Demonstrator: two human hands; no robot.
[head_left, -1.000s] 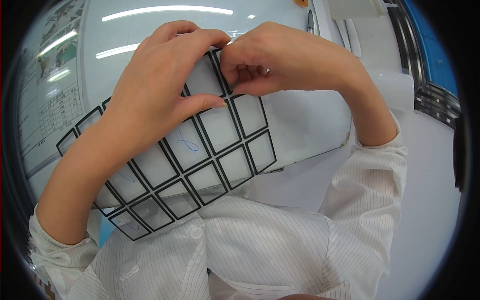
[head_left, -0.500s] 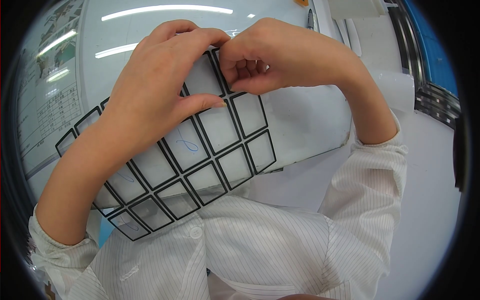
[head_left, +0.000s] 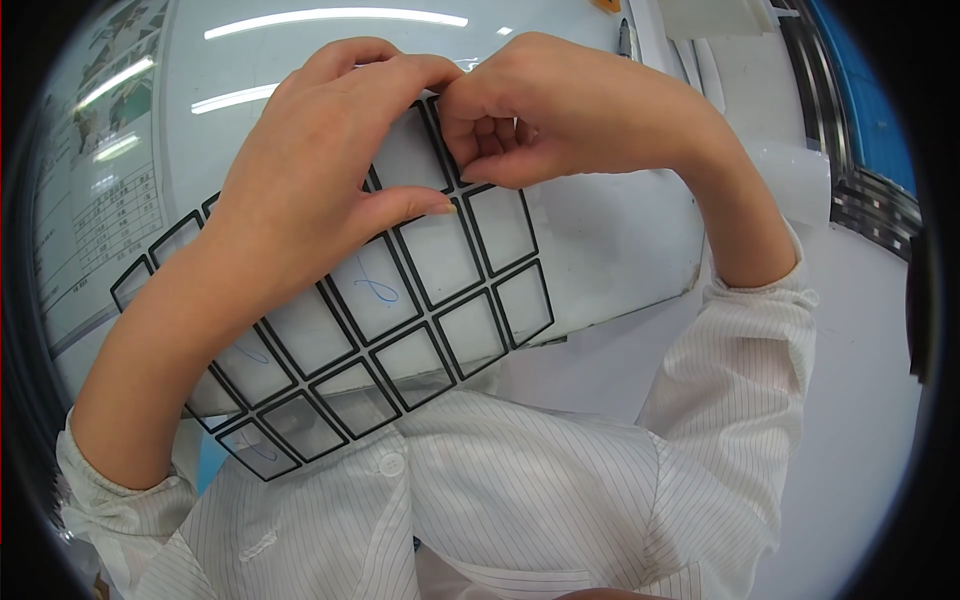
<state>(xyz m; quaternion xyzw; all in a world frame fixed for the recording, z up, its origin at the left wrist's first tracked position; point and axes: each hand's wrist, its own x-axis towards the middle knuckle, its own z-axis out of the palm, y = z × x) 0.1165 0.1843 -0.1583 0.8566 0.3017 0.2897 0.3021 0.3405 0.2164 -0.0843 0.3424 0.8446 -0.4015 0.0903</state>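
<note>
A clear sheet [head_left: 437, 262] printed with rows of black rectangular frames lies at a slant, its near edge reaching over the table edge toward my shirt. Blue pen loops mark a few of its cells. My left hand [head_left: 300, 170] rests across the upper part of the sheet, thumb stretched apart from the fingers, palm down. At the far right corner, my right hand [head_left: 530, 115] is curled, with thumb and forefinger drawn together against a black frame line. What it pinches there is too small to tell. The two forefingers nearly meet at the sheet's far edge.
The sheet lies on a glossy white tabletop [head_left: 610, 240] that reflects ceiling lights. Printed papers [head_left: 110, 200] with a table and pictures are at the left. A pen [head_left: 625, 40] lies at the far right, near an orange object [head_left: 606, 5]. A blue surface [head_left: 865, 90] shows at upper right.
Almost nothing differs. My right hand and forearm have shifted very slightly, and the sheet's right side has crept a touch to the right.
</note>
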